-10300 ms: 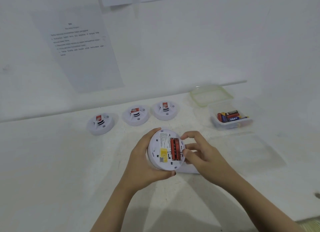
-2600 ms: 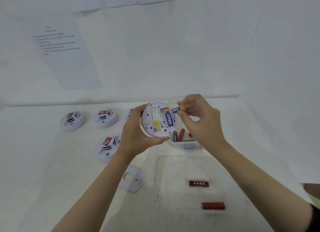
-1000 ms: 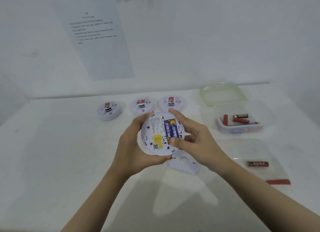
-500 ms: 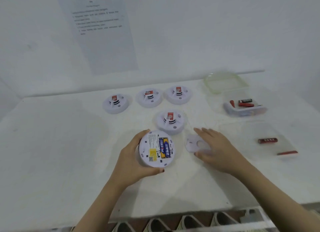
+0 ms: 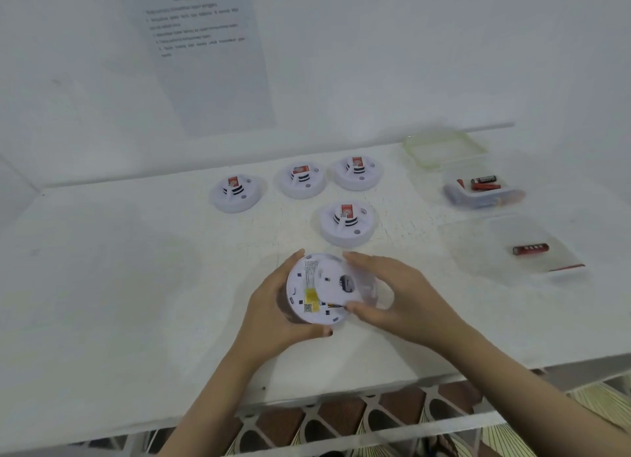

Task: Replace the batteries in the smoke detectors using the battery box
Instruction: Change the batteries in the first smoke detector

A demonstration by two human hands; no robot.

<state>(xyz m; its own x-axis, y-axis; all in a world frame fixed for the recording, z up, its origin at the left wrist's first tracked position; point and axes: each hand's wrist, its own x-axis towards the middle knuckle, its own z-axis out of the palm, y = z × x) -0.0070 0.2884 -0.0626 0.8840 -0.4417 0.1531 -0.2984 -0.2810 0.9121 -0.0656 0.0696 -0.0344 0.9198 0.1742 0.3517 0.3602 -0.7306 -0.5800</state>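
Observation:
I hold a round white smoke detector (image 5: 309, 291) just above the table, its back facing up with a yellow label showing. My left hand (image 5: 273, 311) grips its left rim. My right hand (image 5: 404, 301) presses a white back cover (image 5: 358, 282), blurred by motion, onto the detector's right half, over the battery bay. The batteries inside are hidden. The clear battery box (image 5: 481, 195) stands at the far right with a few red and black batteries inside.
Three smoke detectors (image 5: 300, 181) sit face up in a row at the back, and another one (image 5: 346, 224) sits just beyond my hands. The box lid (image 5: 444, 147) lies behind the box. A red battery (image 5: 531, 249) rests on a clear plastic bag (image 5: 505, 245). The table's front edge (image 5: 341, 393) is near.
My right hand picked the back cover up from the table and brought it left onto the detector, covering the blue batteries. The left hand kept hold of the detector.

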